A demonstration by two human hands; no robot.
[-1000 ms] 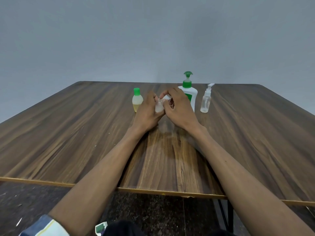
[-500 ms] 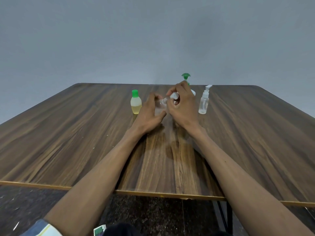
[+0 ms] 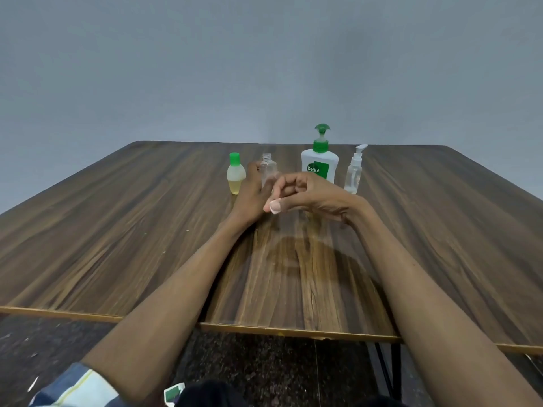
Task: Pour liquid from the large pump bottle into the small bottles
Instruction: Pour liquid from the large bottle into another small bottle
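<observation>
Sleeve cuff (image 3: 75, 390), blue and pale striped, at the near left corner. Small card (image 3: 174, 393), green and white, at the bottom edge just right of it.

Surface (image 3: 117, 230): dark wood grain with a light front edge, standing before a plain grey wall (image 3: 264, 69).

Row of four bottles toward the far side, listed left to right:

1. Small bottle with green cap (image 3: 236, 177), upright, part filled with yellowish liquid.
2. Clear open bottle (image 3: 268, 170), upright, cap off, threaded neck exposed; it appears empty. Left hand (image 3: 249, 192) wraps its lower body from the left and near side, fingers curled around it.
3. Large pump bottle (image 3: 319, 164), white with green pump head and a "Dettol" label, upright, untouched, just right of the clear open bottle and behind the right hand.
4. Clear pump bottle (image 3: 354, 174), white dispenser top fitted, upright, just beside the large pump bottle on its right.

Right hand (image 3: 308, 195): raised above the surface just near of the row, fingers curled, pinching a small white cap (image 3: 274, 206) at the fingertips, close beside the left hand.
</observation>
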